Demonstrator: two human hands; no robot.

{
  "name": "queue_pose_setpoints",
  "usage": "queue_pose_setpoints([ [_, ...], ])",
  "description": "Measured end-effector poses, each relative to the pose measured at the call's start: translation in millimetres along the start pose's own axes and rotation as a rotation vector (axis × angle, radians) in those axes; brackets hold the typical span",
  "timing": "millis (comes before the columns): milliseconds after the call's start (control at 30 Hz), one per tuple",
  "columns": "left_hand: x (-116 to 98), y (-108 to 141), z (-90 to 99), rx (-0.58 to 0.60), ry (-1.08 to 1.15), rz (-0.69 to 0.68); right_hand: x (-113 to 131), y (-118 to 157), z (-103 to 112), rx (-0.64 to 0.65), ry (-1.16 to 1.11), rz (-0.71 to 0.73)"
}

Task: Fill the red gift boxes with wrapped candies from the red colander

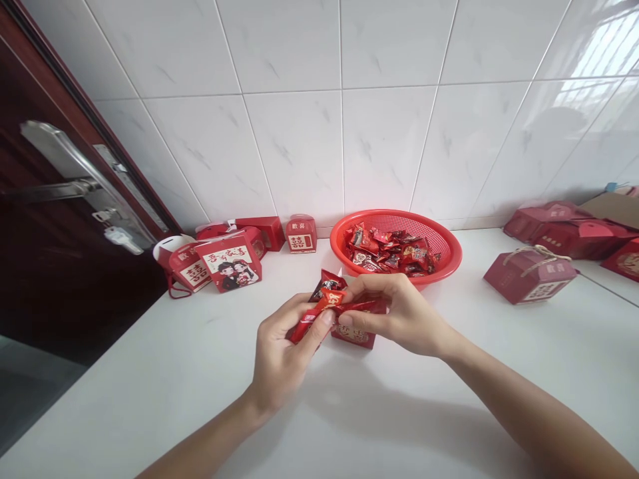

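Several red wrapped candies [329,299] are bunched in my left hand [287,346], its fingers and thumb closed round them. My right hand [399,313] meets it from the right, its thumb and index finger pinching the end of a red wrapper. Just behind and below my hands is a small red box [354,337] with gold print, partly hidden by my right hand. Beyond it, a red plastic basket [454,256] holds a heap of red wrapped candies [414,253].
Red gift boxes [234,266] stand at the back left, with a small one [301,234] against the tiled wall. A box with a string handle [529,276] sits at the right, before flattened red boxes [574,229]. A dark door [50,266] borders the white table [150,372].
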State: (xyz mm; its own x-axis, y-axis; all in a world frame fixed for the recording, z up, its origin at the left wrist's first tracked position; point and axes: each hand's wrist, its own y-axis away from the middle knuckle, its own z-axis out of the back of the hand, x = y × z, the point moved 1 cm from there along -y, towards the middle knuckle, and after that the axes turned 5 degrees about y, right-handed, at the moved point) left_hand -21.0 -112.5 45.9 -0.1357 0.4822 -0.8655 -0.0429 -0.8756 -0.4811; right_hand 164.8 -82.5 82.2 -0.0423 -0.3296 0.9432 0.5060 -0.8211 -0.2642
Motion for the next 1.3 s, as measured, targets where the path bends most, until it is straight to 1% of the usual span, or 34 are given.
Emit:
queue_pose_setpoints([
  [200,-1.6,1.3,1.0,-0.069,-0.074,-0.094,-1.9,1.8,-4.0,-0.073,0.115,0.129],
  [300,-2.2,0.8,1.0,-0.09,-0.098,-0.101,-4.1,1.6,-6.0,-0.092,0.155,0.169],
  [400,-3.5,1.3,1.0,-0.102,-0.103,-0.097,-5.6,1.9,-7.5,-0.091,0.141,0.202],
  [567,-5.2,1.2,0.4,-0.1,-0.108,-0.085,-7.0,3.0,-8.7,-0.084,0.11,0.203],
  [667,-5.0,0.5,0.0,-0.109,-0.09,-0.097,-5.3,2.8,-6.5,-0.081,0.095,0.167],
  [767,-4.1,0.9,0.0,-0.104,-0.09,-0.103,-1.0,2.3,-2.0,-0.04,0.089,0.131],
  [933,-4.0,3.8,0.3,-0.103,-0.108,-0.156,5.2,2.9,4.5,-0.024,0.144,0.15],
  [1033,-5.1,4.7,0.5,-0.107,-0.138,-0.212,5.7,3.4,4.6,0.047,0.067,0.117],
  [1100,-5.7,4.7,0.7,-0.116,-0.156,-0.242,5.3,3.5,4.1,0.061,0.032,0.107],
  [1167,-5.8,4.5,1.1,-0.124,-0.164,-0.251,4.6,3.8,3.5,0.045,0.053,0.129],
  [1300,-5.4,4.5,2.0,-0.125,-0.167,-0.243,2.8,5.4,1.5,-0.004,0.144,0.264],
])
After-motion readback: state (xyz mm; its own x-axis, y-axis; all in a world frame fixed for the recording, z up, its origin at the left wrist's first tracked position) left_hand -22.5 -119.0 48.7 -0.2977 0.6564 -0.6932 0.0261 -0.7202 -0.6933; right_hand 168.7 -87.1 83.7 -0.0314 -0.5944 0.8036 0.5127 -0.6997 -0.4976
